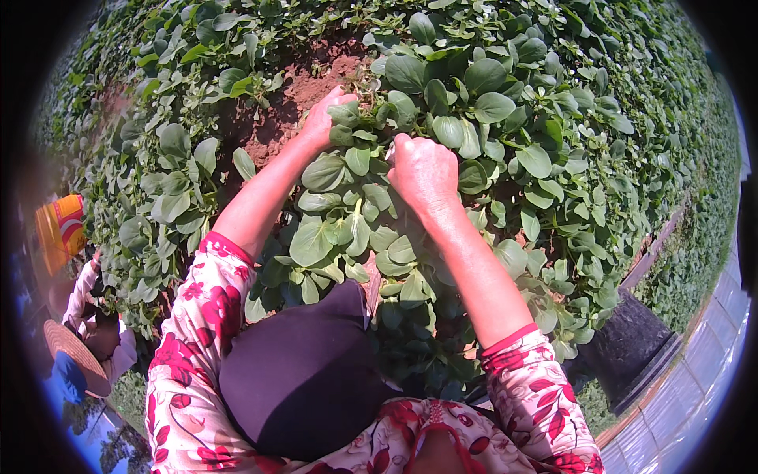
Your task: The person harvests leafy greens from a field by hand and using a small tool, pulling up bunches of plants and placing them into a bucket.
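Low leafy green plants with rounded leaves [311, 243] fill the ground before me. My left hand [323, 121] reaches in beside a patch of bare reddish soil [284, 118], its fingers around a leafy plant [346, 118] whose leaves hide part of them. Close to its right, my right hand [425, 172] is closed in a fist low among the leaves. A small shiny, pale bit of a tool [389, 153] shows at the thumb side of that fist; what kind of tool it is, I cannot tell.
A black bucket-like container [630, 338] stands at my lower right, near a strip of plastic sheeting [681, 385]. On the left, another person wearing a straw hat [77, 358] bends by the plants, near a yellow-orange printed bag [61, 228]. My dark-clothed knee [302, 373] is below my arms.
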A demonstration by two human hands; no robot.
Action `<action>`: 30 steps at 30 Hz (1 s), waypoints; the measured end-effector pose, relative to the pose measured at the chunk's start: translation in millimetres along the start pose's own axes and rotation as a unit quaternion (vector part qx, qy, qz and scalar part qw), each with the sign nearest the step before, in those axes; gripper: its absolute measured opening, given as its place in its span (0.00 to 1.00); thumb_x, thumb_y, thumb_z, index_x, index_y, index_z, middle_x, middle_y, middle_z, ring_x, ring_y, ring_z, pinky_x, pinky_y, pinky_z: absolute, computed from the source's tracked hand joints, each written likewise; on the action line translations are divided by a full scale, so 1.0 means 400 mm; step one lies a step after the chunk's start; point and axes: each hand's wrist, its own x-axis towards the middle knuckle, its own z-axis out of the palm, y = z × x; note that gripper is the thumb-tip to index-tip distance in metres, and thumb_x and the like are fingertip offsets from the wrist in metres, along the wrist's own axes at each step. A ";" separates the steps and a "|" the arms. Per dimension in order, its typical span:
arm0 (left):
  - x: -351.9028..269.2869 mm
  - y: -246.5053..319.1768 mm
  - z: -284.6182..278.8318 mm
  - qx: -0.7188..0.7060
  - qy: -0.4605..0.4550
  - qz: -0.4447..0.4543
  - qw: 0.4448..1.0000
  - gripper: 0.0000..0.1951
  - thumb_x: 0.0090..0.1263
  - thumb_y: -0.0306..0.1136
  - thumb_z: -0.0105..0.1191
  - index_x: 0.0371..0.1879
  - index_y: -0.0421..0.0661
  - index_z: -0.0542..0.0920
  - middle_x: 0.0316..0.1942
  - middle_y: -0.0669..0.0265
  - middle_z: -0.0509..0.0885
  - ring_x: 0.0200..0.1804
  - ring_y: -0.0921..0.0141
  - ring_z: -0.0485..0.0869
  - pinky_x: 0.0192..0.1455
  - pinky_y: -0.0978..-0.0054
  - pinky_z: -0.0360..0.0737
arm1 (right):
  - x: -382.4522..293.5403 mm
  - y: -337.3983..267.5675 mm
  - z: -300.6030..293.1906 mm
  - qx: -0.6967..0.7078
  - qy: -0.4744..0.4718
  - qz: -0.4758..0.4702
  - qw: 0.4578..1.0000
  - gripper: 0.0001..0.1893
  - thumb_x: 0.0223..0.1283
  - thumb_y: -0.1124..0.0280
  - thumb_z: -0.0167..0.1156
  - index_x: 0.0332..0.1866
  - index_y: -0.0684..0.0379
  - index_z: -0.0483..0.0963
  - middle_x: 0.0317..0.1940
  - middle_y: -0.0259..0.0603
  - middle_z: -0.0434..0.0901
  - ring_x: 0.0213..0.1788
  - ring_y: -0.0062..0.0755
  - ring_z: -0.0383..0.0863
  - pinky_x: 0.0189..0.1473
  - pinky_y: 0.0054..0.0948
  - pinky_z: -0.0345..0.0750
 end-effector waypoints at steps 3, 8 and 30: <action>-0.011 -0.004 -0.023 -0.038 0.040 -0.008 0.998 0.08 0.56 0.30 0.57 0.33 0.43 0.77 0.28 0.66 0.75 0.33 0.70 0.76 0.36 0.71 0.74 | 0.001 0.024 0.002 0.025 -0.005 0.009 1.000 0.05 0.44 0.75 0.57 0.28 0.60 0.77 0.24 0.50 0.81 0.31 0.51 0.82 0.36 0.44 0.79; 0.016 -0.090 -0.069 -0.428 0.197 -0.209 0.857 0.06 0.64 0.20 0.46 0.35 0.43 0.77 0.28 0.71 0.79 0.29 0.77 0.75 0.32 0.76 0.73 | 0.004 0.040 -0.118 0.062 0.060 0.141 0.986 0.13 0.45 0.75 0.56 0.38 0.56 0.82 0.28 0.52 0.82 0.35 0.52 0.82 0.41 0.43 0.78; 0.235 0.026 0.040 0.255 0.097 -0.050 0.961 0.08 0.60 0.33 0.50 0.36 0.51 0.80 0.47 0.60 0.73 0.49 0.59 0.74 0.49 0.61 0.76 | 0.073 0.056 -0.075 0.105 0.116 0.185 0.970 0.10 0.50 0.72 0.58 0.38 0.59 0.82 0.30 0.53 0.82 0.36 0.51 0.83 0.42 0.39 0.78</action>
